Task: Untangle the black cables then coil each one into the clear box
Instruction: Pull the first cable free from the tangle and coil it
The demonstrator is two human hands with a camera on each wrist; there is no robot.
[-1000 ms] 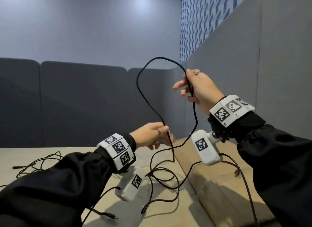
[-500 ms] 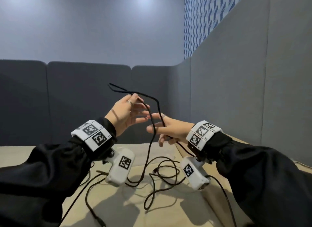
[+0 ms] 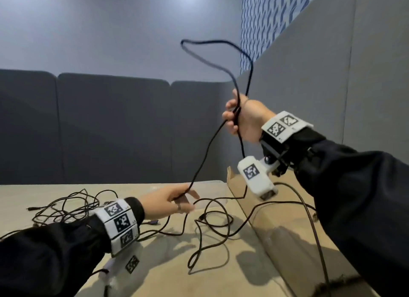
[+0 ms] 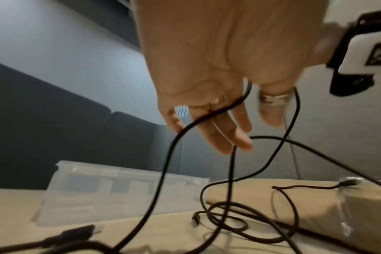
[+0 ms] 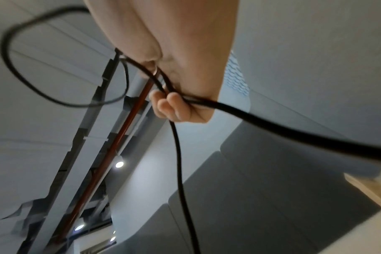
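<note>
since half a second before, your hands had parted: your right hand [image 3: 245,117] rose toward the partition while your left hand [image 3: 168,200] dropped low over the table [image 3: 221,281]. your right fingers [image 5: 170,106] were curled tight round two strands of the black cable [image 3: 205,150], a loop standing above the fist. your left fingers [image 4: 228,135] hung loosely spread, the cable running between them. more cables [image 3: 64,208] lay tangled on the table at your left, and the clear box [image 4: 120,187] stood beyond your left hand.
</note>
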